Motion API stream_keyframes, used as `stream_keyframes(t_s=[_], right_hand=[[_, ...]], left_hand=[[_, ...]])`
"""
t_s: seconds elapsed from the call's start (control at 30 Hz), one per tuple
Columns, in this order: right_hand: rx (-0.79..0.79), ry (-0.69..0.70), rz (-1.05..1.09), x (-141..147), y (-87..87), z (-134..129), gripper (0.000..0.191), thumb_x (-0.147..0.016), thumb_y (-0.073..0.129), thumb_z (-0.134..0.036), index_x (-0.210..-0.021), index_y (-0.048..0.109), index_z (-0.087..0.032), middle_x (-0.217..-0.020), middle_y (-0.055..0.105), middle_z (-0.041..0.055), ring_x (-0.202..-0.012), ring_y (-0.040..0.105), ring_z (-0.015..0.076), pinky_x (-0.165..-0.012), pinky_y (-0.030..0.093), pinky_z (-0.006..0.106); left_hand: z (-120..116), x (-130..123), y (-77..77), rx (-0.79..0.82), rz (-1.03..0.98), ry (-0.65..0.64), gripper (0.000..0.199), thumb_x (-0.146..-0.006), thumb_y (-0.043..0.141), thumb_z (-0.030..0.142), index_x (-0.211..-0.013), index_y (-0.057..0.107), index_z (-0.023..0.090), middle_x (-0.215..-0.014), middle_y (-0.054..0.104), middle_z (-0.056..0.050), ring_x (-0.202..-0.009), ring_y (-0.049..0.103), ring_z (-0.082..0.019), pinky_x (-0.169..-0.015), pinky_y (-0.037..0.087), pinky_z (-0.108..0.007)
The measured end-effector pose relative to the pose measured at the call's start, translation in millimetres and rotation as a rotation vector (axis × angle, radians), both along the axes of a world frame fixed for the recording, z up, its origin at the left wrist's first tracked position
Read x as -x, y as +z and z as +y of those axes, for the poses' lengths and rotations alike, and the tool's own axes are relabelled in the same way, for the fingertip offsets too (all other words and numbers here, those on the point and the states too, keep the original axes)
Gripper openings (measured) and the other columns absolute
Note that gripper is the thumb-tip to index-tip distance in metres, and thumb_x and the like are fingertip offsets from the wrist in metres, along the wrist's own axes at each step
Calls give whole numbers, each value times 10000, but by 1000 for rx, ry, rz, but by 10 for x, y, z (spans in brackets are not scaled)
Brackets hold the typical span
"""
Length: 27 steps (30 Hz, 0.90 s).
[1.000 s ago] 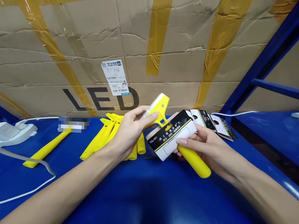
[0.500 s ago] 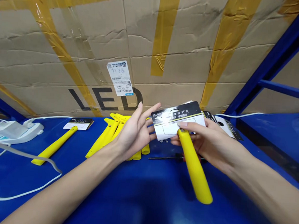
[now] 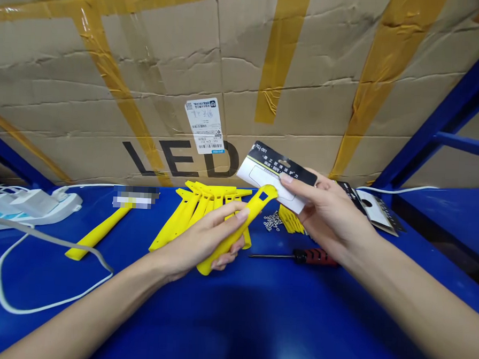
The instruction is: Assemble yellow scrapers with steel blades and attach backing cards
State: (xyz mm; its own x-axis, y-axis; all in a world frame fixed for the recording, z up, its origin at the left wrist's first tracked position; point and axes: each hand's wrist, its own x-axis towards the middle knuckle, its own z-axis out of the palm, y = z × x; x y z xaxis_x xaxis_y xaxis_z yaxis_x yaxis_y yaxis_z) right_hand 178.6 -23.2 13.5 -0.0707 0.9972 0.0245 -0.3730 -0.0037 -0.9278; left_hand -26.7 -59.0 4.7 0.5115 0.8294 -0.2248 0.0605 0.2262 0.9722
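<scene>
My left hand (image 3: 210, 234) is wrapped round a yellow plastic scraper handle (image 3: 259, 202), whose slotted end points up to the right. My right hand (image 3: 330, 213) pinches a black-and-white printed packaging card (image 3: 260, 167), thumb on its front. The slotted end overlaps the card's lower edge; whether the two are joined I cannot tell. Behind my left hand lies a pile of similar yellow handles (image 3: 177, 222). Below the card are small metal screws (image 3: 272, 222) and a stack of small yellow pieces (image 3: 289, 219). A screwdriver (image 3: 315, 257) with a red-and-black grip lies in front of them.
A taped cardboard box (image 3: 244, 83) stands along the back. At left, a yellow handle with a card (image 3: 98, 233) lies near a white power strip (image 3: 67, 208) and its looping cable (image 3: 4, 298). More packaging cards (image 3: 376, 208) lie right. A blue frame post (image 3: 439, 125) rises there.
My left hand has gone from open to gripping the yellow handle. The handle's lower end has swung left, and the card has tilted. The view has shifted slightly.
</scene>
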Motion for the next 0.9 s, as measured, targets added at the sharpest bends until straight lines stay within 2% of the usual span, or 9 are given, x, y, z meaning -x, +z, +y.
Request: stream_keyframes(t_s=[0.1, 0.23, 0.3, 0.43, 0.57, 0.63, 0.73, 0.83, 0.9], right_hand=[[35, -8, -31, 5, -19, 35, 248, -739, 836, -270, -936, 695, -213, -968, 777, 43, -823, 730, 183, -789, 602, 342], [-26, 11, -142, 66, -43, 117, 329, -678, 886, -321, -918, 693, -206, -789, 755, 18, -627, 675, 142, -577, 540, 277], [-108, 28, -210, 121, -53, 183, 349, -647, 905, -350, -873, 692, -191, -746, 745, 16, -603, 657, 134, -562, 519, 269], [-212, 66, -351, 314, -31, 317, 323, -680, 875, -397, -808, 690, -165, -764, 746, 40, -661, 654, 137, -595, 502, 268], [-201, 178, -389, 652, 48, 432, 235, -749, 821, -348, -799, 674, -172, -781, 743, 40, -694, 653, 139, -594, 488, 258], [-176, 231, -352, 860, 108, 494, 175, -776, 792, -290, -788, 659, -176, -770, 738, 32, -685, 655, 136, -609, 503, 262], [-144, 286, -373, 1182, 227, 593, 129, -811, 754, -219, -772, 637, -182, -742, 718, 14, -659, 650, 121, -621, 524, 256], [-96, 368, -502, 1495, 324, 676, 119, -854, 700, -170, -759, 628, -179, -765, 718, 28, -674, 662, 119, -635, 545, 252], [-94, 433, -578, 1700, 328, 719, 117, -863, 684, -159, -757, 634, -174, -775, 724, 46, -687, 670, 128, -646, 554, 261]], left_hand=[[-53, 104, 16, -121, 150, -5, 318, -957, 548, 542, -1087, 538, 251, -662, 474, 66, -451, 401, -54, -419, 313, -165], [-77, 270, 101, -328, 321, 5, 306, -981, 513, 494, -892, 561, 206, -704, 578, 18, -573, 545, -101, -550, 448, -211], [-63, 394, 161, -466, 440, 28, 311, -962, 548, 477, -863, 614, 190, -730, 618, -3, -665, 584, -134, -618, 468, -233], [-17, 728, 265, -699, 672, 79, 316, -907, 619, 493, -900, 698, 188, -819, 689, -14, -724, 607, -163, -640, 465, -249], [-16, 1101, 340, -703, 759, 128, 379, -907, 609, 531, -1115, 712, 232, -898, 737, 0, -753, 633, -169, -657, 478, -244], [-41, 1299, 390, -682, 767, 157, 412, -938, 544, 559, -1124, 712, 234, -879, 740, 2, -748, 640, -168, -639, 474, -240], [-91, 1637, 477, -756, 863, 364, 473, -962, 463, 589, -955, 732, 200, -794, 725, -9, -739, 650, -178, -644, 465, -254], [-115, 2004, 510, -766, 1143, 664, 482, -956, 445, 585, -914, 729, 197, -763, 734, -33, -726, 664, -213, -658, 454, -299], [-95, 2215, 462, -664, 1343, 693, 476, -957, 426, 549, -994, 732, 186, -867, 767, -80, -802, 686, -265, -709, 463, -343]])
